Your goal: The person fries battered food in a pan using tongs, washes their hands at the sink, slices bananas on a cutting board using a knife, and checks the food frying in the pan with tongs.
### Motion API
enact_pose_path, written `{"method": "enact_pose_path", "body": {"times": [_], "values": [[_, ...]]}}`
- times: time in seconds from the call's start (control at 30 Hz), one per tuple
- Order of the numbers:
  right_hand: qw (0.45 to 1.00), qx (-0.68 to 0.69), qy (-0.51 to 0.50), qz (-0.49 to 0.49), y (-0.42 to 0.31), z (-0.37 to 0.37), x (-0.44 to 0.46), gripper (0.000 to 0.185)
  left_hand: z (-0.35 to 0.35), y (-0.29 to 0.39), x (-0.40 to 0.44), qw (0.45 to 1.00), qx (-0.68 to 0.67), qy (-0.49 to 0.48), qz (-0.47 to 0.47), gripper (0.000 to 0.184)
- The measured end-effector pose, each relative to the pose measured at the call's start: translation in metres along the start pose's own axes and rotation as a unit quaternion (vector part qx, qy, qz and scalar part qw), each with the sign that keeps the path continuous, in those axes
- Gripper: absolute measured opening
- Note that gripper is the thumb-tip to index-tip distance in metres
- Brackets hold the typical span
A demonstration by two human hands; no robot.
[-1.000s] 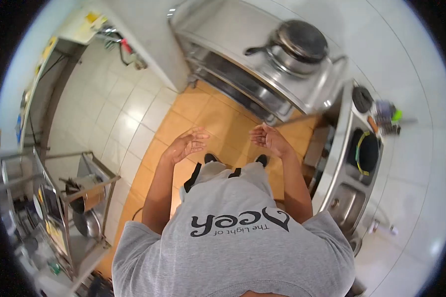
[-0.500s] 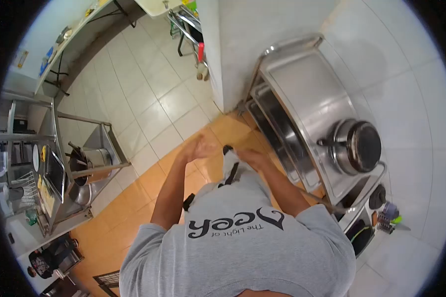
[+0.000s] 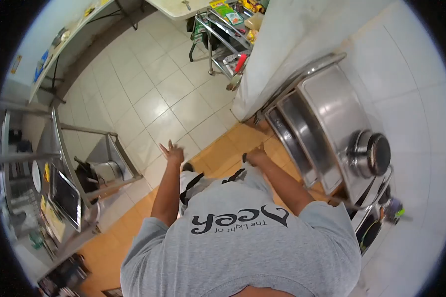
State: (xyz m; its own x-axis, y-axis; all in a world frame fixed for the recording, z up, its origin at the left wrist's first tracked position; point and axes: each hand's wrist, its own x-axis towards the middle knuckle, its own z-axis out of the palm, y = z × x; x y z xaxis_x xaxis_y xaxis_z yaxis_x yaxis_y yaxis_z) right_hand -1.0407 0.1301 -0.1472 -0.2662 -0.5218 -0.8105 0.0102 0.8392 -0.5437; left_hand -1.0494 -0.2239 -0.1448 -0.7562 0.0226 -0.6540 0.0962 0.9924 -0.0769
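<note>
My left hand is held out over the pale floor tiles with its fingers spread, holding nothing. In front of my body, my right hand hangs over the orange tiles, its fingers loosely bent and partly apart. I see nothing held in it; a small dark shape lies at its edge, and I cannot tell what that is. Nearest to this hand are the stacked metal trays on a rack at the right. A metal pot with a blackened bottom sits on the top tray.
To the left stands a metal shelf with a black tray and a large pot. A wall corner juts out ahead, beside a cart loaded with packets and tools. A white table is beyond.
My hands have moved apart, the left one outward to the left with fingers spreading. The view has moved forward and shifted, so more of the loaded cart shows past the wall corner.
</note>
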Motion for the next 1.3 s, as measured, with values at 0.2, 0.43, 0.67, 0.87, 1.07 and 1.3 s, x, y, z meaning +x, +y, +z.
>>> {"method": "enact_pose_path", "body": {"times": [0.2, 0.43, 0.67, 0.87, 1.07, 1.3], "values": [[0.826, 0.519, 0.219, -0.025, -0.135, 0.092, -0.025, 0.065, 0.024, -0.096, -0.004, 0.990, -0.125, 0.014, -0.068, 0.076], [0.910, 0.355, 0.177, 0.119, -0.117, 0.303, 0.115, 0.071, 0.199, -0.234, -0.014, 0.937, -0.183, -0.270, 0.121, 0.062], [0.953, 0.235, -0.008, 0.190, -0.232, 0.334, 0.085, 0.094, 0.322, -0.258, -0.136, 0.785, -0.560, -0.260, 0.046, 0.062], [0.922, 0.274, -0.092, 0.259, -0.279, 0.468, 0.111, 0.105, 0.344, -0.331, -0.277, 0.912, -0.407, -0.045, 0.023, 0.040], [0.751, 0.612, -0.164, 0.186, -0.267, 0.641, 0.161, 0.101, 0.408, -0.450, -0.334, 0.956, -0.287, -0.022, -0.058, 0.034], [0.822, 0.524, -0.080, 0.206, -0.426, 0.625, 0.204, 0.092, 0.516, -0.633, -0.383, 0.963, -0.253, -0.060, -0.073, 0.031]]}}
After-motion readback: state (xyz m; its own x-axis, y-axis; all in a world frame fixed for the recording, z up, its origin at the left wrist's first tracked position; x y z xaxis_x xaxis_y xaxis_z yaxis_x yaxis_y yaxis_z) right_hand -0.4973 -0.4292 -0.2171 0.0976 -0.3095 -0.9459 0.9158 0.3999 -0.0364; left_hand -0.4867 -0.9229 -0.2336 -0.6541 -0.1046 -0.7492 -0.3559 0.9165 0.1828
